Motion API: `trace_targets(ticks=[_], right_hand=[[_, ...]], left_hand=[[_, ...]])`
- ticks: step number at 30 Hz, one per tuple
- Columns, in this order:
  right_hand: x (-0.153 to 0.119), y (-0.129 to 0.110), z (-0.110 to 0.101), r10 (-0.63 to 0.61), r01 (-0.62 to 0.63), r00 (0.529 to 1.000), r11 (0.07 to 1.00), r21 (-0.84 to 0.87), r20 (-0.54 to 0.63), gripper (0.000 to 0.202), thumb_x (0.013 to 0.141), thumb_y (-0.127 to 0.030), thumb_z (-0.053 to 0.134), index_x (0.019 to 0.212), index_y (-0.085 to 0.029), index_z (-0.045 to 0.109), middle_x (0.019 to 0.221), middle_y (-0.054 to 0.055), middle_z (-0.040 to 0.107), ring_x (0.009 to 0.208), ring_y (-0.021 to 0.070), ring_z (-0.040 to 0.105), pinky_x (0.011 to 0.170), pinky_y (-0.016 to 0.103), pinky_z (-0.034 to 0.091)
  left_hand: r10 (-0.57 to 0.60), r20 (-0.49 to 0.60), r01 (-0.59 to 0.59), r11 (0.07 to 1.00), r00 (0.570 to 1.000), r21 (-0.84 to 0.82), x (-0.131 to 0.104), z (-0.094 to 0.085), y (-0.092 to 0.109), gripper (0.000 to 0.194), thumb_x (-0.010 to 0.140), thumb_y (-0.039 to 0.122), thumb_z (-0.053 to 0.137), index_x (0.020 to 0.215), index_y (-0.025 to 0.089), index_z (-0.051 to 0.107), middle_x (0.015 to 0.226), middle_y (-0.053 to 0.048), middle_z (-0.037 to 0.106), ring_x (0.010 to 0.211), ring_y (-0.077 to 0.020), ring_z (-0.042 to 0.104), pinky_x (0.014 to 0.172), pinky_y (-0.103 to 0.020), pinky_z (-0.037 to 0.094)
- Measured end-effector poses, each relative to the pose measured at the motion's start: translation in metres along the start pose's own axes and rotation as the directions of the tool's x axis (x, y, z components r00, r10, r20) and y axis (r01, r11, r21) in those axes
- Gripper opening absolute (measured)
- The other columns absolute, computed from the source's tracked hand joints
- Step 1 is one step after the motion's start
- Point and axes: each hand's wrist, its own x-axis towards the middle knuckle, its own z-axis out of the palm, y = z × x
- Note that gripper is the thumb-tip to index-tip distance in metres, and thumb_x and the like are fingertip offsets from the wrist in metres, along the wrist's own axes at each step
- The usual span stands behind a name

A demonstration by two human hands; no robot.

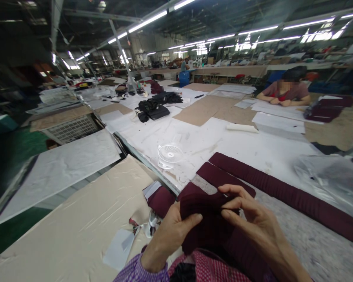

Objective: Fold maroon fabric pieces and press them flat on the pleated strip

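A folded stack of dark maroon fabric pieces (204, 229) is held up close to my body. My left hand (175, 229) grips its left side, thumb pressed on the near face. At the right edge, my right hand (247, 213) pinches the fabric between thumb and fingers. Just beyond lie a maroon fabric strip (223, 176) and a long maroon roll-like strip (282, 197), both on the table. Another maroon bundle (161, 199) with pale paper on it rests left of my hands.
A small white fan (170, 153) stands on the white table covering (206, 137). Black garments (153, 109) lie farther back. Clear plastic (326, 180) is at the right. A co-worker (288, 88) leans on the table near another maroon stack (326, 109). Cream fabric (76, 219) covers the left surface.
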Motion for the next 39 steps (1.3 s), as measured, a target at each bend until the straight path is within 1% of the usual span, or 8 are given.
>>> trace_targets(ticks=[6, 12, 19, 23, 28, 34, 36, 39], right_hand=[[0.000, -0.001, 0.003, 0.007, -0.006, 1.000, 0.998, 0.057, -0.022, 0.016, 0.072, -0.030, 0.072, 0.060, -0.022, 0.064, 0.105, 0.004, 0.057, 0.098, 0.0208, 0.056, 0.080, 0.029, 0.046], [0.000, 0.006, 0.004, 0.005, -0.006, 1.000, 0.999, 0.031, 0.027, 0.017, 0.075, -0.028, 0.069, 0.062, -0.021, 0.060, 0.104, 0.003, 0.053, 0.101, 0.0211, 0.052, 0.086, 0.032, 0.039], [0.000, 0.011, 0.008, 0.055, -0.055, 0.998, 0.988, 0.145, 0.005, 0.025, 0.070, -0.028, 0.074, 0.058, -0.020, 0.054, 0.104, 0.001, 0.052, 0.101, 0.0202, 0.049, 0.083, 0.030, 0.038], [-0.001, 0.006, 0.009, 0.151, -0.153, 0.988, 0.968, 0.199, 0.027, 0.025, 0.068, -0.032, 0.075, 0.058, -0.020, 0.056, 0.112, 0.003, 0.053, 0.101, 0.0221, 0.052, 0.081, 0.031, 0.039], [-0.001, 0.008, 0.007, 0.185, -0.177, 0.983, 0.952, 0.250, -0.011, 0.027, 0.064, -0.038, 0.078, 0.061, -0.020, 0.058, 0.115, 0.004, 0.054, 0.100, 0.0237, 0.054, 0.080, 0.032, 0.043], [-0.004, 0.018, 0.003, 0.102, -0.131, 0.988, 0.950, 0.284, 0.115, 0.036, 0.064, -0.054, 0.075, 0.083, -0.024, 0.068, 0.128, 0.007, 0.051, 0.120, 0.0315, 0.047, 0.101, 0.042, 0.038], [-0.006, 0.020, 0.004, 0.132, -0.163, 0.985, 0.931, 0.328, 0.114, 0.034, 0.064, -0.052, 0.075, 0.080, -0.023, 0.068, 0.134, 0.007, 0.048, 0.123, 0.0324, 0.046, 0.102, 0.042, 0.038], [-0.009, 0.025, 0.007, 0.225, -0.257, 0.966, 0.861, 0.438, 0.125, 0.023, 0.068, -0.041, 0.076, 0.071, -0.021, 0.065, 0.141, 0.005, 0.045, 0.123, 0.0317, 0.047, 0.099, 0.042, 0.043]], left_hand=[[0.003, 0.024, -0.004, 1.000, 1.000, 0.024, 0.001, 0.001, -0.001, 0.034, 0.080, 0.025, 0.064, 0.114, 0.023, 0.066, 0.106, -0.004, 0.073, 0.097, -0.0211, 0.065, 0.090, -0.030, 0.046], [0.015, -0.003, -0.015, 1.000, 1.000, 0.016, 0.002, -0.001, -0.007, 0.035, 0.079, 0.024, 0.065, 0.114, 0.022, 0.066, 0.107, -0.004, 0.072, 0.098, -0.0228, 0.064, 0.092, -0.033, 0.046], [0.036, 0.019, -0.037, 0.999, 0.999, 0.022, 0.003, -0.003, -0.012, 0.037, 0.080, 0.022, 0.065, 0.117, 0.023, 0.063, 0.108, -0.003, 0.071, 0.100, -0.0200, 0.062, 0.092, -0.033, 0.046], [0.042, -0.020, -0.042, 0.999, 0.999, -0.025, 0.004, -0.004, -0.012, 0.039, 0.080, 0.022, 0.066, 0.118, 0.023, 0.062, 0.107, -0.002, 0.072, 0.099, -0.0188, 0.063, 0.094, -0.033, 0.045], [0.030, -0.025, -0.031, 0.999, 0.999, -0.027, 0.003, -0.004, -0.013, 0.041, 0.079, 0.021, 0.067, 0.120, 0.023, 0.061, 0.108, -0.002, 0.072, 0.099, -0.0180, 0.063, 0.096, -0.033, 0.045], [0.045, -0.067, -0.047, 0.999, 0.997, -0.023, 0.003, -0.003, -0.013, 0.043, 0.079, 0.020, 0.066, 0.122, 0.022, 0.060, 0.113, -0.004, 0.070, 0.106, -0.0206, 0.061, 0.096, -0.035, 0.045], [0.054, -0.089, -0.054, 0.999, 0.995, 0.001, 0.002, -0.004, -0.013, 0.042, 0.079, 0.021, 0.066, 0.121, 0.020, 0.060, 0.113, -0.005, 0.070, 0.107, -0.0209, 0.061, 0.097, -0.035, 0.045], [0.057, -0.117, -0.052, 0.998, 0.991, 0.042, 0.001, -0.005, -0.012, 0.040, 0.080, 0.022, 0.066, 0.120, 0.020, 0.061, 0.113, -0.004, 0.070, 0.107, -0.0195, 0.061, 0.099, -0.032, 0.044]])
